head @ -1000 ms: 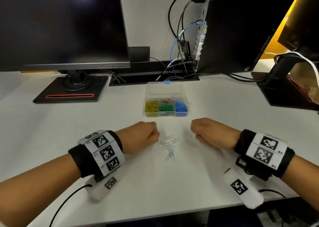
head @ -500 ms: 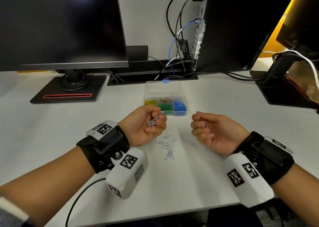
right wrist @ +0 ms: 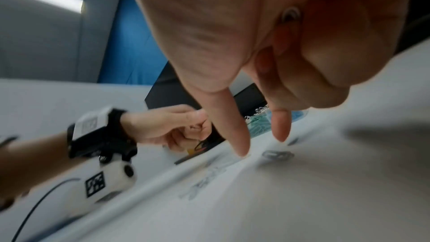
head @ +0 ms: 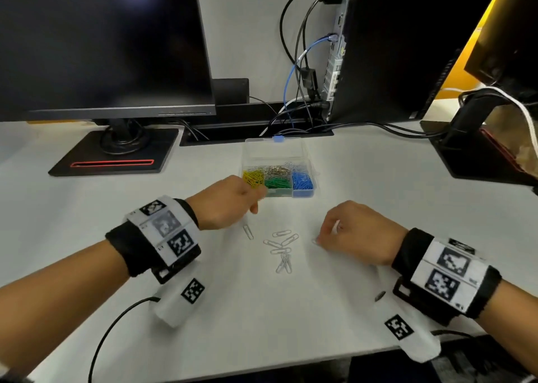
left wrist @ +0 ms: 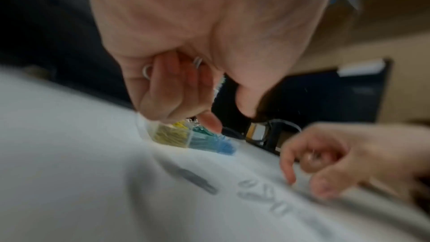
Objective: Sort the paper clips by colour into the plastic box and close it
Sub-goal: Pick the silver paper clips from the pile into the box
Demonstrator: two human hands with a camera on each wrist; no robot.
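**White clips: both hands mid-gather, box open**

Left hand (head: 224, 203) hovers near the front-left corner of the plastic box (head: 302, 192), fingers curled over a few white clips tucked against the palm, as the left wrist view shows. Right hand (head: 353, 231) is low on the table (head: 87, 208), thumb and forefinger reaching down beside a loose clip (right wrist: 277, 154), other fingers folded on at least one clip already held.

Box sits mid-table toward the back edge, lid (head: 275, 148) laid open behind it.

Doing it well, as I judge: slide each clip sideways with a fingertip to lift one end, then pinch; flat wire resists a straight-down grab. Keep the stowed clips clamped by the back fingers. Drop white ones only in the rear right compartment, which seems to hold pale clips.

Count: loose white clips (head: 281, 248) on the table, about seven in the middle cluster, one apart (head: 248, 232) under the left hand. Coloured lots visible: yellow, silver, green, blue. Box: one.
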